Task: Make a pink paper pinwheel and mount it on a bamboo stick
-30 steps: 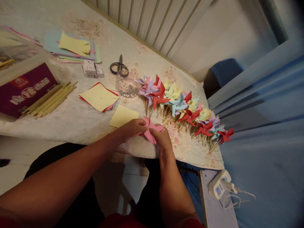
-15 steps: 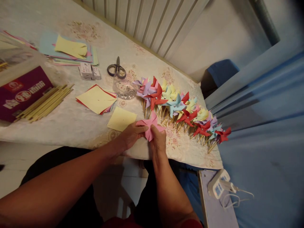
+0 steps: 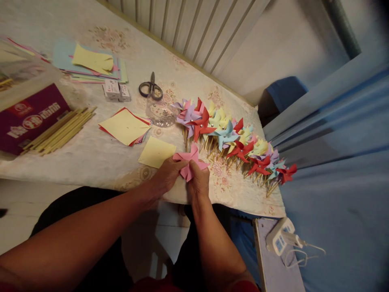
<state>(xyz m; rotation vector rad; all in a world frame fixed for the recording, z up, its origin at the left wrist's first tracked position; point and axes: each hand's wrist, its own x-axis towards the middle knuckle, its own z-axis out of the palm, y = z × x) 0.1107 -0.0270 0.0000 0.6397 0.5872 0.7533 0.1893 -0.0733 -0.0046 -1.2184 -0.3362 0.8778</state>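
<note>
A pink paper pinwheel (image 3: 193,152) is held between both hands above the front edge of the table. My left hand (image 3: 169,172) pinches its left side, fingers closed. My right hand (image 3: 199,178) grips it from the lower right, thumb near the middle. Just left of the hands lies a yellow paper square (image 3: 157,152). Farther left is a stack of coloured squares (image 3: 124,126) with a yellow one on top. A clear dish of small metal pieces (image 3: 162,114) stands behind. Several finished pinwheels on sticks (image 3: 240,150) lie in a row to the right.
Black scissors (image 3: 151,87) lie behind the dish. Small white boxes (image 3: 116,91) and a coloured paper pile (image 3: 91,63) are at the back left. Wooden sticks (image 3: 60,132) lean by a purple box (image 3: 33,119). A white power strip (image 3: 280,236) is at the lower right.
The pink pinwheel has turned slightly and shifted a little left between my fingers. My right hand has moved slightly left with it.
</note>
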